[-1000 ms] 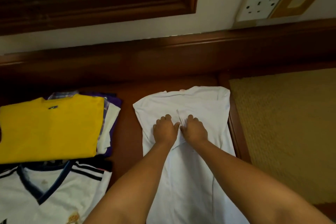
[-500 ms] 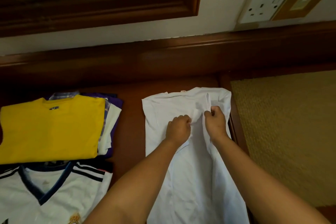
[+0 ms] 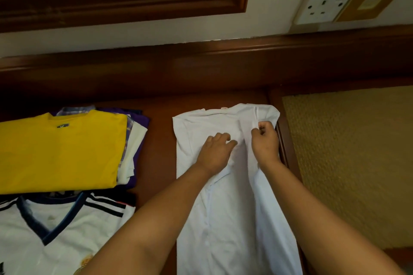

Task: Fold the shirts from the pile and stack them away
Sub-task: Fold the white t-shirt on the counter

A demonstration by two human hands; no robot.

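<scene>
Wooden worktop (image 3: 156,163): white shirt (image 3: 234,219) laid lengthwise at 5 o'clock; folded stack, yellow shirt (image 3: 60,152) uppermost, at 9 o'clock. Right hand (image 3: 264,140), fingers pinching the white shirt's fabric near its collar end. Left hand (image 3: 215,149), fingers relaxed, pressing on the shirt beside it.

A plain white cotton shirt (image 3: 225,219) lay lengthwise on the dark brown wooden table (image 3: 156,140), collar end away from me. My left hand (image 3: 215,152) rested on its upper middle; my right hand (image 3: 266,140) pinched a fold near its far right corner. To the left sat a stack of folded shirts topped by a yellow one (image 3: 60,152), and nearer me a white V-neck jersey with dark trim (image 3: 55,236). A woven straw-coloured mat (image 3: 353,163) lay to the right. Behind, on the wall, hung a wooden-framed mirror (image 3: 125,0) and a white double wall socket (image 3: 326,4).
</scene>
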